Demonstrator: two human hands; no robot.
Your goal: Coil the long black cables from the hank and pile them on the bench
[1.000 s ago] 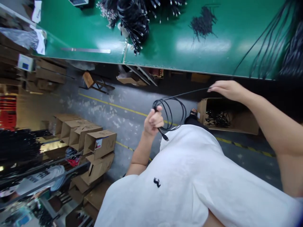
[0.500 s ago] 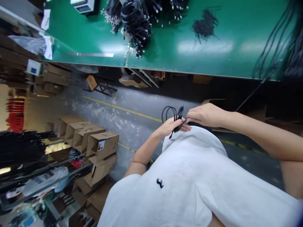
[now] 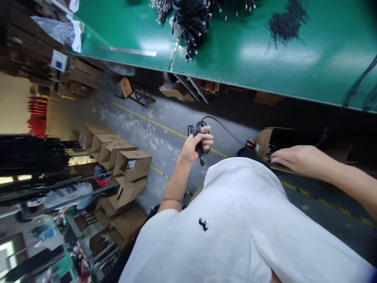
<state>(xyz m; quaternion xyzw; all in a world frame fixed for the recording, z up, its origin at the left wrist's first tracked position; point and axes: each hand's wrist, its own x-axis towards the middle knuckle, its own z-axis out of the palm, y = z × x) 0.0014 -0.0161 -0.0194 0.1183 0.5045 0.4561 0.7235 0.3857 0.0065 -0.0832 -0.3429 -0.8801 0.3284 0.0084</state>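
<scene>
My left hand (image 3: pixel 196 142) is closed round a small coil of black cable (image 3: pixel 199 135), held out in front of my white shirt. A loose strand of that cable trails to the right and down toward the floor. My right hand (image 3: pixel 290 158) reaches out to the right with its fingers extended and together, over an open cardboard box (image 3: pixel 266 140) that holds black cables. Whether the strand runs through those fingers is not clear. A bundle of black cables (image 3: pixel 193 19) lies on the green worktable (image 3: pixel 224 51) above.
A heap of black ties (image 3: pixel 284 23) and a metal ruler (image 3: pixel 128 50) lie on the green table. Open cardboard boxes (image 3: pixel 129 167) are stacked on the grey floor at the left. A rack of black cables (image 3: pixel 32 157) stands far left. A wooden stool (image 3: pixel 132 92) sits under the table.
My hands were together at the coil half a second ago. Now they are apart: the left lifted the coil up and left, the right moved right toward the box.
</scene>
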